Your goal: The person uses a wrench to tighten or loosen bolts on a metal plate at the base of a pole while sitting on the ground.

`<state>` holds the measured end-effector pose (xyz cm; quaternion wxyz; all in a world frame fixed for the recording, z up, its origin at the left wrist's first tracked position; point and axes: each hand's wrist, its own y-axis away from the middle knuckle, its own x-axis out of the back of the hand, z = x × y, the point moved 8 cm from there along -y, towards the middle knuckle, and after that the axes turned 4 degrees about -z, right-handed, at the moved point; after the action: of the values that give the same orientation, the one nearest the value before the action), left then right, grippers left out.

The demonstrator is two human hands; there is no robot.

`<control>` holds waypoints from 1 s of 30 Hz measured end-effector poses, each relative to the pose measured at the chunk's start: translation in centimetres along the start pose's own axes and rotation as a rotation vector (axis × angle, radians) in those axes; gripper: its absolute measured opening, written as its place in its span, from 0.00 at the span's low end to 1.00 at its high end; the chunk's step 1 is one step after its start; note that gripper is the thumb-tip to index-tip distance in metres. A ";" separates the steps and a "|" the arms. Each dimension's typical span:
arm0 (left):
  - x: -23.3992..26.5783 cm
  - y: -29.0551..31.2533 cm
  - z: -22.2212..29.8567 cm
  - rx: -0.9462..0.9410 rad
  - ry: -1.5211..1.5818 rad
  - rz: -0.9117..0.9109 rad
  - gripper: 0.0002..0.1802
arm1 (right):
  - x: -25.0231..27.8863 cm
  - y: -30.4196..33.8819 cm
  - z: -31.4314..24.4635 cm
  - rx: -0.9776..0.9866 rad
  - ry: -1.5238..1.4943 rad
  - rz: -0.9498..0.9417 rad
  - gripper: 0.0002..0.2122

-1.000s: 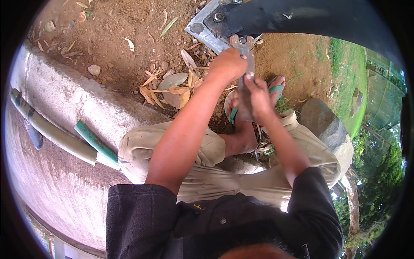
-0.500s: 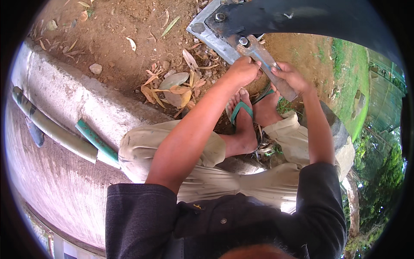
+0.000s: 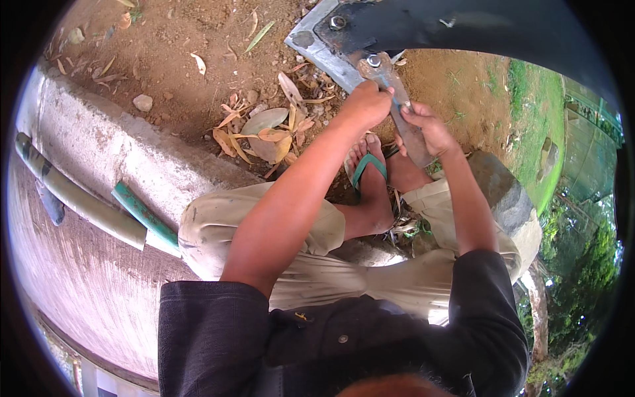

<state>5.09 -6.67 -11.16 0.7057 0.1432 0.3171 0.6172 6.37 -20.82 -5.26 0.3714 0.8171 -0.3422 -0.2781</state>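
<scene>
The right hand [image 3: 428,129] is clamped on the lower shank of a flat, worn metal wrench [image 3: 401,109], thumb on the upper face; the left hand [image 3: 368,106] is curled against the wrench's upper part, though whether its fingers wrap fully round cannot be told. The wrench slants from upper left to lower right, its forked head at a bolt [image 3: 374,60] beside the edge of a black metal structure [image 3: 456,26]. A second bolt [image 3: 337,22] lies up and to the left, near the corner of a grey base plate [image 3: 307,38]. Below the hands is a foot in a green-strapped sandal [image 3: 367,159]; to its left, dry leaves [image 3: 268,126] are scattered on brown soil [image 3: 178,40]. A concrete kerb [image 3: 126,135] borders the soil, and a grey rock [image 3: 493,175] lies right of the trousers [image 3: 317,284]
</scene>
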 end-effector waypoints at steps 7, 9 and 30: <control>1.6 2.0 2.3 0.074 -0.281 -0.042 0.35 | -4.8 0.4 2.6 0.153 -0.372 0.301 0.09; 3.1 1.7 2.4 0.061 -0.408 -0.026 0.38 | -7.4 -0.6 4.3 0.160 -0.403 0.419 0.11; -0.1 1.8 1.4 0.046 0.126 -0.041 0.20 | 1.4 0.7 -0.9 -0.069 0.068 0.025 0.12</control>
<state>4.59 -6.10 -8.99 0.6933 0.1137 0.3779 0.6030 7.58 -21.90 -4.45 0.4141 0.8084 -0.3300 -0.2571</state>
